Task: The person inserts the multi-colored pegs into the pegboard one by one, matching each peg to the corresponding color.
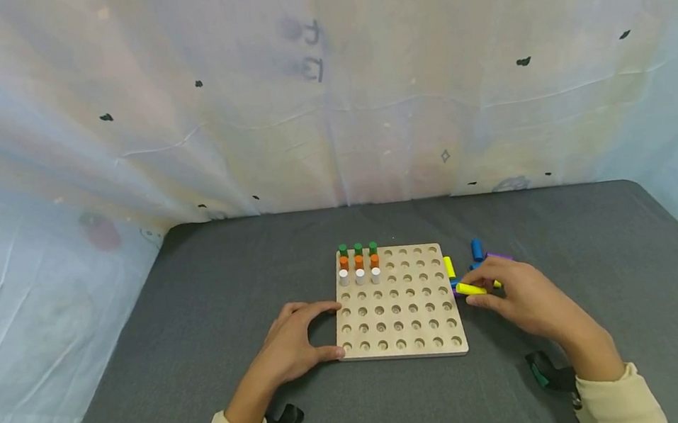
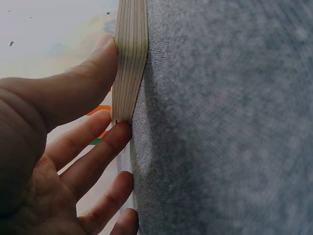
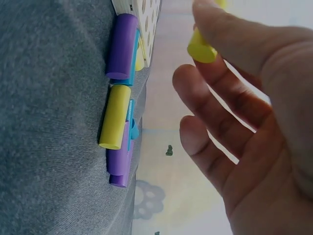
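Observation:
A square wooden pegboard (image 1: 390, 337) with rows of round holes lies on the dark grey table. At its far left stand three green pegs (image 1: 358, 249), three orange pegs (image 1: 359, 264) and three white pegs (image 1: 360, 278). My left hand (image 1: 288, 343) touches the board's left edge, thumb near the front corner and fingers spread farther back. Just past the right edge, my right hand (image 1: 527, 297) pinches a yellow peg (image 1: 471, 289) between thumb and fingers. In the right wrist view, this peg (image 3: 201, 49) is raised above the loose pegs, and the other fingers are bent around nothing.
Loose pegs lie right of the board: a yellow peg (image 1: 448, 267) beside its edge, a blue peg (image 1: 477, 250) farther back, and a purple peg (image 3: 122, 46) and another yellow one (image 3: 115, 117) below the right hand. A pale patterned curtain (image 1: 394, 90) hangs behind the table.

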Demonstrator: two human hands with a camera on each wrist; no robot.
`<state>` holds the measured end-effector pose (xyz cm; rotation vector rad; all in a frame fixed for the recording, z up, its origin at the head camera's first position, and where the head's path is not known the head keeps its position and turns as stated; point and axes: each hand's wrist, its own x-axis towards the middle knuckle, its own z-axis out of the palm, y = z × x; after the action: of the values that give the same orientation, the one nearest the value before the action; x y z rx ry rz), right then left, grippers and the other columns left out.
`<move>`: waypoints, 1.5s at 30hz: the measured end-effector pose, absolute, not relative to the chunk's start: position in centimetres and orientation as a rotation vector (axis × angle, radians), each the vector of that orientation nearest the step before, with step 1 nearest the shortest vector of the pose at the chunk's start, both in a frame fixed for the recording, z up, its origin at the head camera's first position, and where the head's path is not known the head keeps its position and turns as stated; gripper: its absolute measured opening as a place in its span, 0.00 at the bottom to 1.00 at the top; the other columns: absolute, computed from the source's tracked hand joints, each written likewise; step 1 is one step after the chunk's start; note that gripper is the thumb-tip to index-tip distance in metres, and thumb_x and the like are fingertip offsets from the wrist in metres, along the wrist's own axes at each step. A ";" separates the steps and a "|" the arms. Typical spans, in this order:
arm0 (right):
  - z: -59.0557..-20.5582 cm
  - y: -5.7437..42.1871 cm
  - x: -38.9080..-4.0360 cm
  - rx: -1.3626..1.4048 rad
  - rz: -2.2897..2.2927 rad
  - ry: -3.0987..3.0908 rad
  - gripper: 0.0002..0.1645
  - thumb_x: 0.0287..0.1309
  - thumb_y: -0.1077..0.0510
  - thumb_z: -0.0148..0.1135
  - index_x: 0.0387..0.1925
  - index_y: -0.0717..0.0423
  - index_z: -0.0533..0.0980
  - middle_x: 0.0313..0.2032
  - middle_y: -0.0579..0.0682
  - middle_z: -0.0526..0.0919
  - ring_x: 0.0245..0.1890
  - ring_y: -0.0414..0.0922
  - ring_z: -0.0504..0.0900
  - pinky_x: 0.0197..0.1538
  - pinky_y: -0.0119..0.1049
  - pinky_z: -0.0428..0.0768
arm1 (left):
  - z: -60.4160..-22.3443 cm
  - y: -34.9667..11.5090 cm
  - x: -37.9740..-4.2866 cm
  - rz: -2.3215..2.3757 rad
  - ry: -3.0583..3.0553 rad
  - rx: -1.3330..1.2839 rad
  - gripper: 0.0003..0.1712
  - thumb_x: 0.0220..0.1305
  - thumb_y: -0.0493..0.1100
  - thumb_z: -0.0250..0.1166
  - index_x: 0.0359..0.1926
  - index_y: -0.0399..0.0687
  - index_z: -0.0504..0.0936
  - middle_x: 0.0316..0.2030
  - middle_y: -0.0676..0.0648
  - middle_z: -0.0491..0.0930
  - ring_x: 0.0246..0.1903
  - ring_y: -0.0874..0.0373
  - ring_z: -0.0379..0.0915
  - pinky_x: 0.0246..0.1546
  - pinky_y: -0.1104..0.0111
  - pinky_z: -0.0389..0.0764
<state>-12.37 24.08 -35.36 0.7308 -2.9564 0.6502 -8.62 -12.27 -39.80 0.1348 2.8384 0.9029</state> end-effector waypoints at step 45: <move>-35.9 23.9 -12.7 0.735 0.718 -2.854 0.11 0.55 0.52 0.74 0.42 0.45 0.85 0.29 0.33 0.79 0.30 0.32 0.71 0.32 0.30 0.71 | -39.9 -12.3 -8.7 0.920 2.842 0.152 0.40 0.42 0.54 0.82 0.61 0.70 0.79 0.60 0.51 0.78 0.64 0.49 0.65 0.59 0.43 0.70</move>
<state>-12.72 23.86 -35.87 0.7351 -2.8541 0.7185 -8.70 -12.26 -39.92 0.1524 2.8420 0.9203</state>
